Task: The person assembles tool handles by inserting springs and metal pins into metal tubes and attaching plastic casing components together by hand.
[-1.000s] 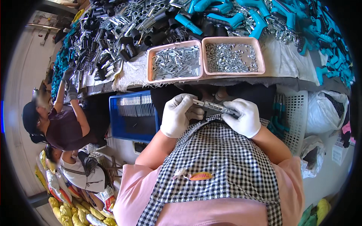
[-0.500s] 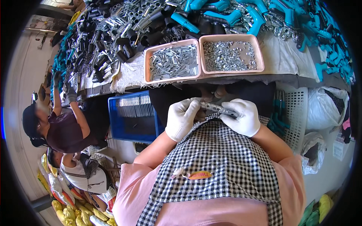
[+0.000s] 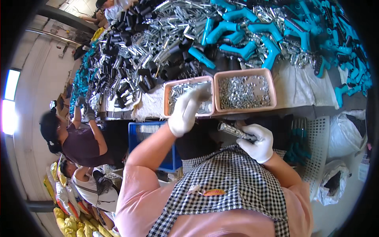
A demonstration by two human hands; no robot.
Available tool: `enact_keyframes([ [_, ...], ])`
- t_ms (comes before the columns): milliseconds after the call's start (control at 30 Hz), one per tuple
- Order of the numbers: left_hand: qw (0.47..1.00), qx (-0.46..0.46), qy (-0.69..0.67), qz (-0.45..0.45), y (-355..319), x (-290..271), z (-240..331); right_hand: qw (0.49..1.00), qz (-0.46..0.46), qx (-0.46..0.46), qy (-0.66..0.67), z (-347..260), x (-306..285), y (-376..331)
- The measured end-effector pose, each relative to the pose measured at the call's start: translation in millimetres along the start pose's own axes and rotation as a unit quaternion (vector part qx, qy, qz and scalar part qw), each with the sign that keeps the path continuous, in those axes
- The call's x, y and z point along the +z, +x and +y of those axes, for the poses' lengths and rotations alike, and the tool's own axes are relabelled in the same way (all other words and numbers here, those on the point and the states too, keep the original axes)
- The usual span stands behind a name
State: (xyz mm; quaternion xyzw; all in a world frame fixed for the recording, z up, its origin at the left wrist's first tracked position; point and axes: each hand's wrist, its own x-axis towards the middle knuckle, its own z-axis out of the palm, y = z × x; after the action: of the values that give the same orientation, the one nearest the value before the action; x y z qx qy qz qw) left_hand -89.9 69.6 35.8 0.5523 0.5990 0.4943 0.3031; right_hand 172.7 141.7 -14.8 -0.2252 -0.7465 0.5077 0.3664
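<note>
My right hand (image 3: 256, 142), in a white glove, is closed round a silvery slotted metal tube (image 3: 231, 130). The tube points up and to the left, above the lap. My left hand (image 3: 185, 114), gloved too, reaches over the front of the left pink tray (image 3: 168, 110). Motion smears its fingertips, so whether they hold anything is not clear. Short metal pins (image 3: 204, 107) lie in that tray, partly hidden by the hand. Beside it, the right pink tray (image 3: 273, 94) holds many small metal pieces (image 3: 242, 94).
Heaped on the table are black sleeves and metal parts (image 3: 158, 39) and teal pistol-shaped handles (image 3: 242, 49). Below the edge stand a blue crate (image 3: 170, 158) and a white basket (image 3: 319, 138). White sacks (image 3: 343, 134) are at right; a co-worker (image 3: 81, 138) works at left.
My left hand has left the metal tube and moved forward to the left tray. My right hand keeps the tube, now lower in the picture. The whole view has shifted, showing more of the table.
</note>
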Motion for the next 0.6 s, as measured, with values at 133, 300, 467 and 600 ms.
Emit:
enact_keyframes([
  [133, 0.855, 0.162, 0.49, -0.058, 114, -17, -26, 0.998, 0.029, 0.057, 0.025, 8, -10, -2],
  [300, 0.622, 0.087, 0.72, -0.296, 180, -6, -58, 0.998, 0.017, 0.056, 0.0, 3, -17, 3],
  [467, 0.655, 0.074, 0.69, -0.298, 191, -19, -45, 0.996, 0.039, 0.068, -0.039, 1, -22, -2],
  [600, 0.873, 0.155, 0.455, 0.087, 151, -38, 3, 0.994, 0.048, 0.083, -0.047, -2, -21, -4],
])
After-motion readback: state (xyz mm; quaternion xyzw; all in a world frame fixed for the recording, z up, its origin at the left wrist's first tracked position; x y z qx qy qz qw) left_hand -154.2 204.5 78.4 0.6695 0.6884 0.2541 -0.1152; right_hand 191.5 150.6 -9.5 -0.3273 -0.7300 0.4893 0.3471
